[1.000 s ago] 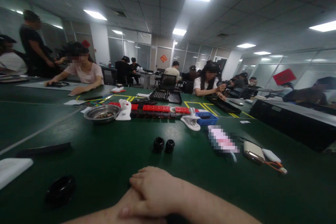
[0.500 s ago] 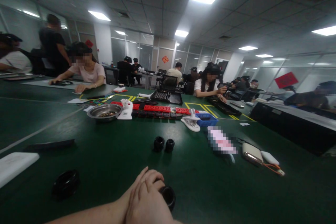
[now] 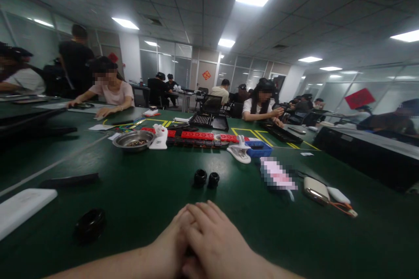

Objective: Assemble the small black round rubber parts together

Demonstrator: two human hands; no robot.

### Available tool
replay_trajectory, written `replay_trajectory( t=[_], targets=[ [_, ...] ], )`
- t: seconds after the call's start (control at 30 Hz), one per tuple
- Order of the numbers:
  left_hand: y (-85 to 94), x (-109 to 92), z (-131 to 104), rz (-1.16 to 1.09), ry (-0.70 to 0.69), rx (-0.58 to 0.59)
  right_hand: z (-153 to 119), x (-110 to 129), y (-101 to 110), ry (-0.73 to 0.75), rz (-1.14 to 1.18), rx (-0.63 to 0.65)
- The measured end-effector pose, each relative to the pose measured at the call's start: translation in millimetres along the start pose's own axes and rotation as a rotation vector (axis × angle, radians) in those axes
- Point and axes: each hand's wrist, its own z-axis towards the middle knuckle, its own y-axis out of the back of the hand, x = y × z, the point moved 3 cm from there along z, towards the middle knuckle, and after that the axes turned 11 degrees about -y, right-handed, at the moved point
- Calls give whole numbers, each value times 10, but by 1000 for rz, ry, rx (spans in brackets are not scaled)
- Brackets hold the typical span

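Note:
My left hand and my right hand meet at the bottom centre, above the green table. The fingers of my right hand are closed together and lie over my left hand. Most of my left fingers are covered, and whatever is between the palms is hidden. Beyond my hands, two small black rings stand side by side. A larger black ring sits to the left of my left forearm.
Across the table are a metal bowl, white clamps, a red strip and a blue bin. A white slab lies left, a power bank right. People sit at the far edge.
My right hand has shifted right and turned over my left. The black ring that showed beside my fingers is out of sight. More of a dark object shows at the left edge as the view shifted.

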Motion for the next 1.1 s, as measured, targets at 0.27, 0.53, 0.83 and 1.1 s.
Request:
replay_trajectory(
  t=[0.27, 0.53, 0.83, 1.1],
  targets=[
    [-42, 103, 47, -38, -9, 235, -168, -433, -463, -170, -270, -193],
    [-26, 125, 28, -128, 21, 265, -187, -457, -634, -90, 99, -229],
    [-48, 113, -12, -54, -58, 165, -151, -295, -336, 15, -137, -478],
    [27, 52, 28, -124, -48, 176, -240, -414, -329, -50, 8, -370]
  ],
)
